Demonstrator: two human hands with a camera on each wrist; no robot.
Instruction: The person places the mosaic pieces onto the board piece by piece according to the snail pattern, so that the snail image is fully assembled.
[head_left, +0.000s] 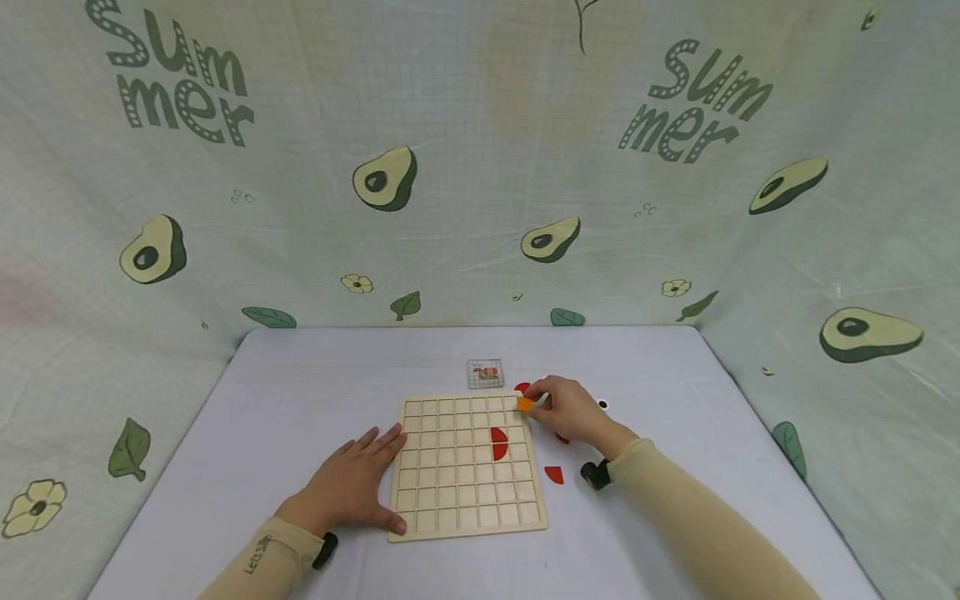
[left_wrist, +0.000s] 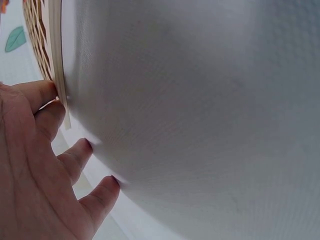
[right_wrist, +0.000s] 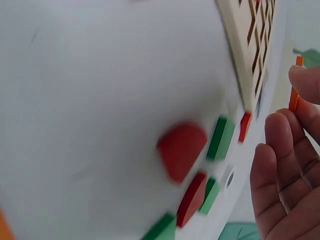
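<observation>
A light wooden grid board (head_left: 446, 498) lies on the table, two red quarter-round tiles (head_left: 499, 452) sitting in its cells right of the middle. My left hand (head_left: 352, 482) rests at the board's left edge, fingers spread and straight, thumb at the near corner. In the left wrist view its fingertips (left_wrist: 50, 90) touch the board's side. Over the board's far right corner, my right hand (head_left: 568, 408) pinches an orange square tile (head_left: 523, 404) between thumb and fingers. The right wrist view shows this orange tile (right_wrist: 295, 95) edge-on, the other fingers loosely bent.
Right of the board lie a red quarter-round tile (head_left: 553, 474) and an eye tile (head_left: 603, 405). Green tiles (right_wrist: 220, 138) and more red tiles (right_wrist: 192, 199) are under the right hand. A picture card (head_left: 485, 373) lies beyond the board. Printed cloth (head_left: 465, 108) hangs behind the table.
</observation>
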